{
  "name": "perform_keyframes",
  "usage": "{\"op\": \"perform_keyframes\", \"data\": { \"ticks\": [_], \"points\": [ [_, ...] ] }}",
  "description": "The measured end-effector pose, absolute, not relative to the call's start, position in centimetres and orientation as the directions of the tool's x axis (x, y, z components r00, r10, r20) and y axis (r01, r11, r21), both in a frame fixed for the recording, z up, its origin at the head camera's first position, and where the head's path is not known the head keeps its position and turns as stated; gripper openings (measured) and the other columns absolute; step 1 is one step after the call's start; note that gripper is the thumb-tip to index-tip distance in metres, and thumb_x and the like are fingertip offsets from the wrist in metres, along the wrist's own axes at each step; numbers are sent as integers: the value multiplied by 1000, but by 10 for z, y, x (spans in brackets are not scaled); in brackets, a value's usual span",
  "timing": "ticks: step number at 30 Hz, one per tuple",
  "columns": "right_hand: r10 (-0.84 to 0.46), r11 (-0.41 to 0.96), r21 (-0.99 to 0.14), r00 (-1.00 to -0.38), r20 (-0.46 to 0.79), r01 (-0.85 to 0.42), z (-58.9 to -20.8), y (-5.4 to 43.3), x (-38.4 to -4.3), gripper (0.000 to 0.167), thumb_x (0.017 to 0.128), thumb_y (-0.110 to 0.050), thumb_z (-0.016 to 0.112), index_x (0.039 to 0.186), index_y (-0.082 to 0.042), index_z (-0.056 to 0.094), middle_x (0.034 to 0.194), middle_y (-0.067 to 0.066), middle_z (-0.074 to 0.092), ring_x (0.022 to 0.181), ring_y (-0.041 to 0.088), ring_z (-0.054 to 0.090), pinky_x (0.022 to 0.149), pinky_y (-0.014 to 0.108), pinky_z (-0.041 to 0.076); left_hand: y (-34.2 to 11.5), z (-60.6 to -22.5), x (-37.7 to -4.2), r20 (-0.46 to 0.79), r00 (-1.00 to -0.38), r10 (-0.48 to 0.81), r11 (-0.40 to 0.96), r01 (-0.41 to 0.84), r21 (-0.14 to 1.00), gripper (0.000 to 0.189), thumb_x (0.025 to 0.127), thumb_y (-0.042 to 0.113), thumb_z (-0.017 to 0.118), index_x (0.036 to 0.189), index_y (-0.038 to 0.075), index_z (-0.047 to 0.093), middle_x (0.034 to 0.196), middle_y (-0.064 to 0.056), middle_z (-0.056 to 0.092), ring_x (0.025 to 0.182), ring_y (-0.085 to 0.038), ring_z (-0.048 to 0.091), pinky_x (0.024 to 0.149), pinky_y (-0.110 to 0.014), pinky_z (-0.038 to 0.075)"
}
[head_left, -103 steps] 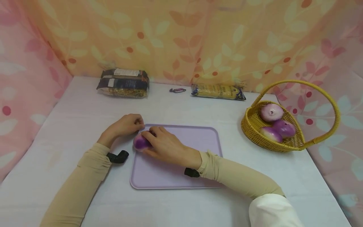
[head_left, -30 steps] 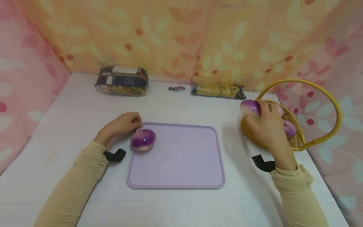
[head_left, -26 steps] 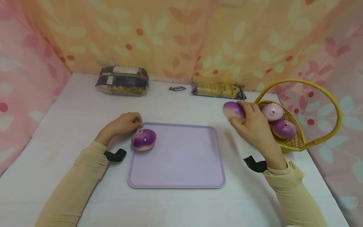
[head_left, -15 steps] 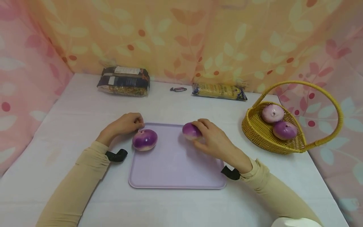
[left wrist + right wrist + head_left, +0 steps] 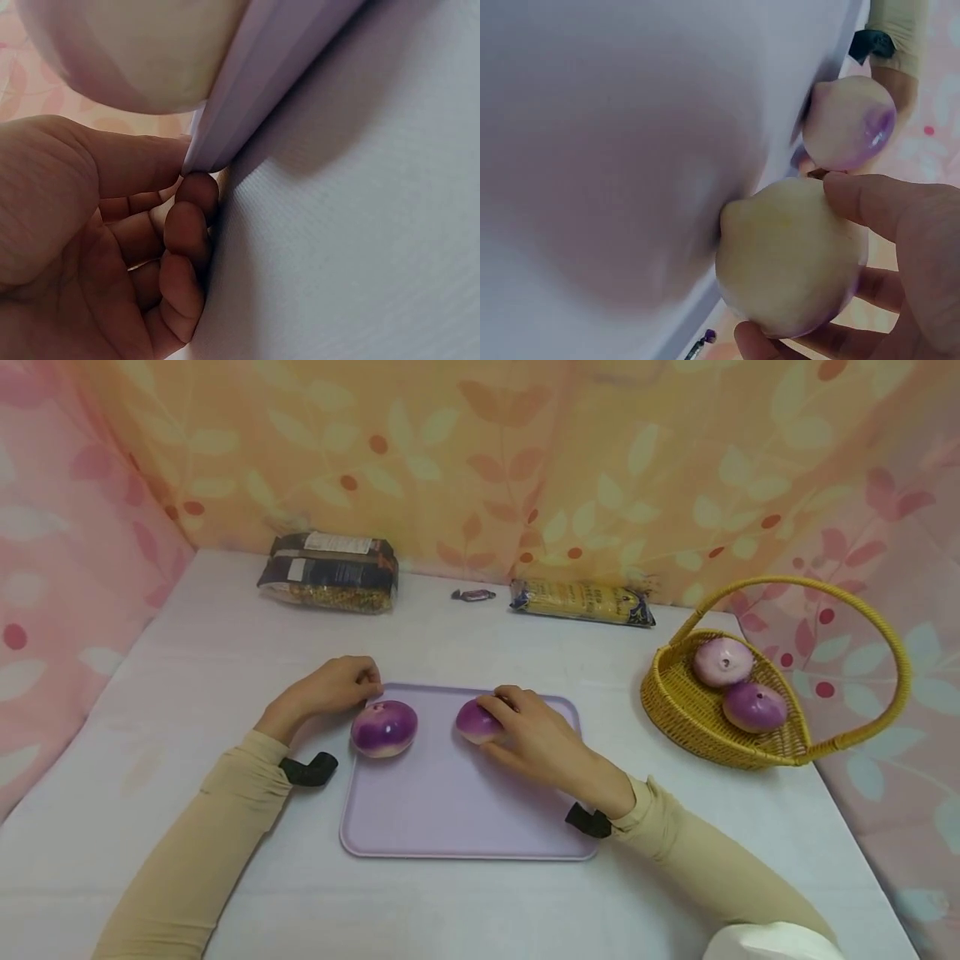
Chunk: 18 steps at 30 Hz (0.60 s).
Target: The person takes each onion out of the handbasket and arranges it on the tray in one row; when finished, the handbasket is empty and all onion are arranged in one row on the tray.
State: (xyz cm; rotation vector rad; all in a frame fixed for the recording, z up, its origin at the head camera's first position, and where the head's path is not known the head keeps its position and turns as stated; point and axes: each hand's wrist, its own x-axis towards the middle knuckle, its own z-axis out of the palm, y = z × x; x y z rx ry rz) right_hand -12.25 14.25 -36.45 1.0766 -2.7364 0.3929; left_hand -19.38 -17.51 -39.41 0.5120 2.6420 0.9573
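Note:
My right hand [image 5: 536, 739] grips a purple-and-white turnip [image 5: 478, 722] over the back middle of the lilac tray [image 5: 465, 810]. In the right wrist view the pale underside of this turnip [image 5: 791, 259] faces the tray, its root nub at or just above the surface. My left hand [image 5: 337, 685] pinches the tray's back left corner; the left wrist view shows the thumb [image 5: 142, 161] on the rim and curled fingers below. A second turnip [image 5: 384, 729] rests on the tray near that corner. Two more turnips, one paler [image 5: 723, 662] and one purple [image 5: 754, 707], lie in the basket.
The yellow wicker basket [image 5: 686, 727] with a tall handle stands right of the tray. Along the back lie a dark pasta bag [image 5: 330, 572], a small wrapped candy [image 5: 473, 596] and a spaghetti pack [image 5: 581, 602]. Patterned curtains border the white table.
My right hand let go of the first turnip on the tray, took another from the basket and carried it left over the tray. My left hand has stayed at the corner.

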Motion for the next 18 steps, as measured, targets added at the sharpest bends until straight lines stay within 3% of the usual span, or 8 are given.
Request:
{"op": "perform_keyframes", "data": {
  "ticks": [7,18],
  "points": [
    [-677,686,-145,-698,233,-713,-366,128,-126,55,83,-32,77,131,-11,58,121,14,60,107,30,59,104,47,45,-177,-397,-194,-154,-897,415,721,222,656,11,94,13,59,95,3,62,76,-4,58,71,-16,50,66,-28,41],
    [-678,676,-174,-697,235,-716,-367,114,-126,58,83,-35,77,132,-11,56,123,15,58,109,28,59,92,41,51,-176,-393,-194,-157,-897,413,722,218,657,11,95,14,59,95,3,62,77,-5,59,70,-16,52,65,-28,42]
  ]
}}
